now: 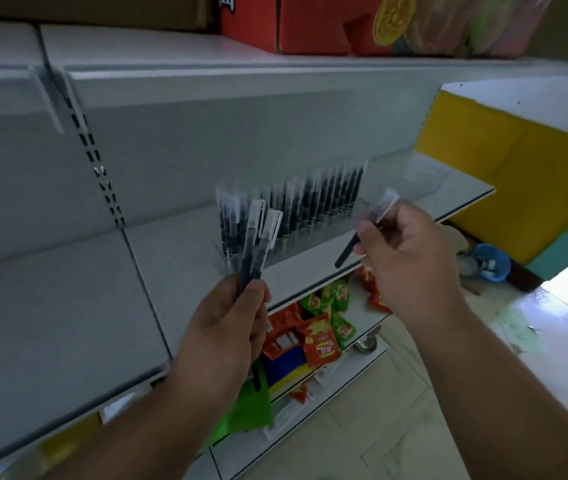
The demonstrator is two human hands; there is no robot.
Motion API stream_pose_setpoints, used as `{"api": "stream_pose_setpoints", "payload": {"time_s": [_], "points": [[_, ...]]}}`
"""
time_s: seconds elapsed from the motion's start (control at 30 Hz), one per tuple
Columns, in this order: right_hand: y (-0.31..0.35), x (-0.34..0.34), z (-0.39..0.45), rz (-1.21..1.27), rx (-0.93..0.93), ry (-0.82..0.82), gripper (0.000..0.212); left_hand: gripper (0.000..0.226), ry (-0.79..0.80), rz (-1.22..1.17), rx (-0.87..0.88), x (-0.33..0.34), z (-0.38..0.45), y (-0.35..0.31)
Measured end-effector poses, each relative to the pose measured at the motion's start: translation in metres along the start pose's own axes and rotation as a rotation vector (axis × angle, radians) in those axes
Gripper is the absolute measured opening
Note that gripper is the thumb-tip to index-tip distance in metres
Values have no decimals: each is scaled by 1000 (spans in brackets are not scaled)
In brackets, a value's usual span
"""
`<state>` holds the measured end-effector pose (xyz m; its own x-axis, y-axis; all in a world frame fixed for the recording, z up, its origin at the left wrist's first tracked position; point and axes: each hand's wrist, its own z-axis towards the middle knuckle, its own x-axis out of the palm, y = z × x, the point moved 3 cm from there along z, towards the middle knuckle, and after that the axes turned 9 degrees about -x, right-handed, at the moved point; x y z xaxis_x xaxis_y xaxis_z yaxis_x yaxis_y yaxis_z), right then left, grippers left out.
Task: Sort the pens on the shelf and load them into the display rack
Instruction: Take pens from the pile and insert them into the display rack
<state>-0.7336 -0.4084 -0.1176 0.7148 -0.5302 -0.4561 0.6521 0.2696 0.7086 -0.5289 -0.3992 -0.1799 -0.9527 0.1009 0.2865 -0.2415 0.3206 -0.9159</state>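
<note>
A grey metal shelf (178,258) runs from the left edge toward the upper right, with a higher shelf above it carrying a red carton (310,26) and a lower shelf below strewn with red and green snack packets (320,341). Toward the right end of the grey shelf, close to its front edge, a clear rack (310,233) stands with a long row of dark pens (324,199) upright in it, clear caps up; the row fills most of its length. The left hand (227,327) is in front of the rack's left end, below the shelf's front edge, its fingers curled tight round the lower barrels of a small bunch (253,244) of the same pens, which rise upright from the fist so that their caps overlap the racked row behind. The right hand (410,268) is off the rack's right end, level with the shelf edge, well apart from the left; its thumb and fingertips pinch a single pen (365,230) near the middle, tilted, cap up to the right and dark end down to the left, blurred.
</note>
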Motion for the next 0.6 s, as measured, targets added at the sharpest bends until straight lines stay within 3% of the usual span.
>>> {"api": "stream_pose_setpoints", "payload": {"time_s": [0.27, 0.47, 0.6], "points": [[-46, 31, 101, 80, -242, 194, 21, 41, -267, -167, 92, 46, 38, 8], [-67, 61, 122, 140, -345, 430, 31, 29, -466, -245, 154, 78, 42, 22], [-67, 65, 128, 121, -473, 472, 32, 26, -575, -266, 159, 90, 36, 30]]}}
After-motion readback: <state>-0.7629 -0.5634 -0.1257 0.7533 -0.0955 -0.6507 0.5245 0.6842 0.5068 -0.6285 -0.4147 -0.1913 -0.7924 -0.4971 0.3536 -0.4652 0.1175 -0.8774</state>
